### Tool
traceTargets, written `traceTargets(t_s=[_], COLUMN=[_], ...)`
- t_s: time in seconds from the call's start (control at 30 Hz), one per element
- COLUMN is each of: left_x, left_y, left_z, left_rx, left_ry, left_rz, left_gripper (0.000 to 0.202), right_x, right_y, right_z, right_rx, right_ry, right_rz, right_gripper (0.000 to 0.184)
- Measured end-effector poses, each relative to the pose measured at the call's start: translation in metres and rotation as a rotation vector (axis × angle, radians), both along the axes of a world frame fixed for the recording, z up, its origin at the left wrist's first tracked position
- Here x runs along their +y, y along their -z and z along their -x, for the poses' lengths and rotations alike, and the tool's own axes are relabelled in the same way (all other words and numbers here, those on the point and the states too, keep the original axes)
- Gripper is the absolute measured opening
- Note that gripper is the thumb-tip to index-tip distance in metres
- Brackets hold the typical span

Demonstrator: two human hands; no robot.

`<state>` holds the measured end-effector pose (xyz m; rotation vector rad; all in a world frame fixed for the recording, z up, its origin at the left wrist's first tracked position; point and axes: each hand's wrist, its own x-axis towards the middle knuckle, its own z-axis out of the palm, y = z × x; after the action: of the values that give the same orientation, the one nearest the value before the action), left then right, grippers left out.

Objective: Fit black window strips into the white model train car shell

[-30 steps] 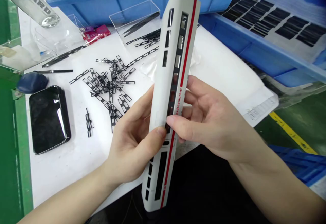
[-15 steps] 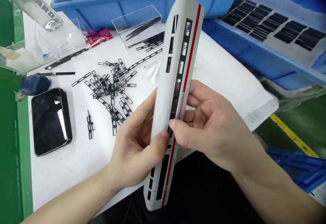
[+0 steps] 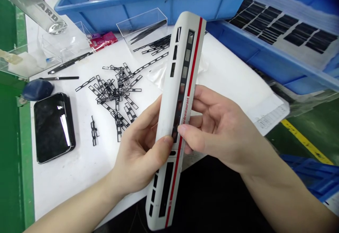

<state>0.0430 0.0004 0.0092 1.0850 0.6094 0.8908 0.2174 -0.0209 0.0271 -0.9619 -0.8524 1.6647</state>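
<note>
Train shell (image 3: 182, 84) reads "Bordrestaurant".

The strip pile (image 3: 116, 91) lies on the table (image 3: 79, 176) between phone (image 3: 54, 127) and train shell (image 3: 182, 84), tray (image 3: 148, 3) behind.

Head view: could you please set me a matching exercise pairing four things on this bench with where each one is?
1. train shell
2. phone
3. black strips
4. red packet

A. piled loosely on the white table
B. held by left hand and right hand
C. flat near the table's left edge
D. just in front of the blue tray

Pairs: 1-B, 2-C, 3-A, 4-D
</note>
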Motion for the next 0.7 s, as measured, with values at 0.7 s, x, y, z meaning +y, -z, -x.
traceTargets(t_s=[0.7], left_x=[-0.016], left_y=[0.000], left_z=[-0.005], left_rx=[0.080], left_ry=[-0.115], left_rz=[-0.111], left_gripper=[0.066], right_x=[-0.016], right_y=[-0.019], right_z=[-0.006], right_rx=[-0.464], right_ry=[0.173], right_rz=[0.003], right_gripper=[0.041])
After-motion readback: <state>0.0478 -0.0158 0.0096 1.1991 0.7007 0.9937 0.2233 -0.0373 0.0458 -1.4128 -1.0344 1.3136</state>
